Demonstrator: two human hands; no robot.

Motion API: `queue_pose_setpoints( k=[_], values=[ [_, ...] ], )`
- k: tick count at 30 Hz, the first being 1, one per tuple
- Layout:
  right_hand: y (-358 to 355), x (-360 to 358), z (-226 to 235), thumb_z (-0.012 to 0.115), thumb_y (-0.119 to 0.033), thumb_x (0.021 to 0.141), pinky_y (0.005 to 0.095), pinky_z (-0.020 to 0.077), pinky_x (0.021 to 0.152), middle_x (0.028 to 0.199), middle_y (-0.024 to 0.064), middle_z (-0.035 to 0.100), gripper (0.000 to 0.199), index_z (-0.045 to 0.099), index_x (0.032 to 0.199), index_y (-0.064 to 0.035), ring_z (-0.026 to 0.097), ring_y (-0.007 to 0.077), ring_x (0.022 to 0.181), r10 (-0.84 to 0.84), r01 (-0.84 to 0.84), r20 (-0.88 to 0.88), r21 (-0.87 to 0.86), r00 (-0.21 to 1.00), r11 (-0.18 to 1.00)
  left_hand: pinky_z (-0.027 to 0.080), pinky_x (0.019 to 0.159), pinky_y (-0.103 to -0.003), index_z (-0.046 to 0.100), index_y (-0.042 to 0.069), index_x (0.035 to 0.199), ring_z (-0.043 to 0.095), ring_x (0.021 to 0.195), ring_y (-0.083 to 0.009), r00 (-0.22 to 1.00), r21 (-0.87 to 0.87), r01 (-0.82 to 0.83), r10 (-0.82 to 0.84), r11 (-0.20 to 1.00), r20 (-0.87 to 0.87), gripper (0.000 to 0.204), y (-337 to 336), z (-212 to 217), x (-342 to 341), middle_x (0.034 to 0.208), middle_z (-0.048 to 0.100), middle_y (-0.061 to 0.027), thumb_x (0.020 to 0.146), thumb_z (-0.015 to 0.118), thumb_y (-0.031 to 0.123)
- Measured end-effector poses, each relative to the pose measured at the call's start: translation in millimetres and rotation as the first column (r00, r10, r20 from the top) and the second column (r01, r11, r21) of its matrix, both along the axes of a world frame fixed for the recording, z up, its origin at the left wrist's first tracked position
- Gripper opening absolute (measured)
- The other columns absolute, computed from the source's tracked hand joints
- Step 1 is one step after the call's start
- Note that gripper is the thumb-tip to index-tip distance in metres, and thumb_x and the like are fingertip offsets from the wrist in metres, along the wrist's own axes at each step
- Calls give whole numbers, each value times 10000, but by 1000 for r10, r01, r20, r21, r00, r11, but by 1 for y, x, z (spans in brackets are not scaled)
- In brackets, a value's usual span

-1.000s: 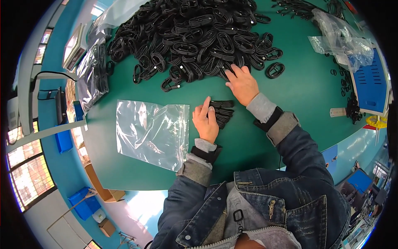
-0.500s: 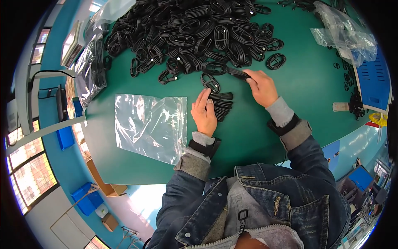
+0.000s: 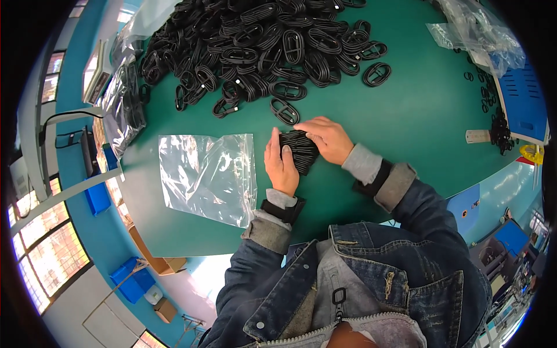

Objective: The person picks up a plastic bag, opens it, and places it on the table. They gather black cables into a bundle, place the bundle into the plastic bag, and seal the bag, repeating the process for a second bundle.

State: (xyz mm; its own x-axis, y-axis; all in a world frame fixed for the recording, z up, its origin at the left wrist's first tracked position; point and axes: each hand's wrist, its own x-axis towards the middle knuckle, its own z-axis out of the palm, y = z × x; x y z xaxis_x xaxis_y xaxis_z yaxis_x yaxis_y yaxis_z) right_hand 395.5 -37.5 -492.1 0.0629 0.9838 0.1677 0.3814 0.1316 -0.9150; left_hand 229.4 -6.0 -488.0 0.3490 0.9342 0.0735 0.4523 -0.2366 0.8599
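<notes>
Stack of coiled black cables (image 3: pixel 299 149) lying on the green surface (image 3: pixel 418 122), pinched between both hands near the front edge. Left hand (image 3: pixel 280 165) pressed flat against the stack's left side, fingers straight, not curled round anything. Right hand (image 3: pixel 326 138) laid over the top and right side, fingers bent onto the coils in a loose hold. Long axis of the stack running from far-left down to near-right, squarely between the palms, equally close to both. Clear plastic bag (image 3: pixel 209 177) lying flat just left of the left hand. Big heap of coiled cables (image 3: pixel 255 40) farther back.
</notes>
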Motion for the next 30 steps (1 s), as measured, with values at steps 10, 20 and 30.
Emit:
queue_pose_setpoints(
  k=[10,20,30],
  values=[
    [-22,-23,15,756,-369,594,464,275,1042,1302,235,368,939,297,1314,23,372,374,1199,-36,36,317,5,948,999,342,973,-391,406,13,1315,456,1119,-339,995,-44,-2,-3,999,-97,439,0,5,-7,1269,470,-188,884,422,96],
    [-20,-29,7,815,-368,508,508,184,1086,1381,268,242,1170,137,1374,30,257,412,1287,53,-33,292,-73,955,997,149,1093,-427,276,1,1385,238,1343,-335,950,-46,307,-303,950,79,509,28,9,-15,1434,269,-209,919,392,171],
    [-16,-33,9,814,-379,515,489,180,1086,1384,282,230,1158,152,1360,56,239,405,1300,14,13,426,-60,905,998,77,1081,-514,277,42,1393,260,1337,-308,956,-33,291,-289,956,58,508,27,5,-9,1446,274,-165,920,394,188]
  ],
)
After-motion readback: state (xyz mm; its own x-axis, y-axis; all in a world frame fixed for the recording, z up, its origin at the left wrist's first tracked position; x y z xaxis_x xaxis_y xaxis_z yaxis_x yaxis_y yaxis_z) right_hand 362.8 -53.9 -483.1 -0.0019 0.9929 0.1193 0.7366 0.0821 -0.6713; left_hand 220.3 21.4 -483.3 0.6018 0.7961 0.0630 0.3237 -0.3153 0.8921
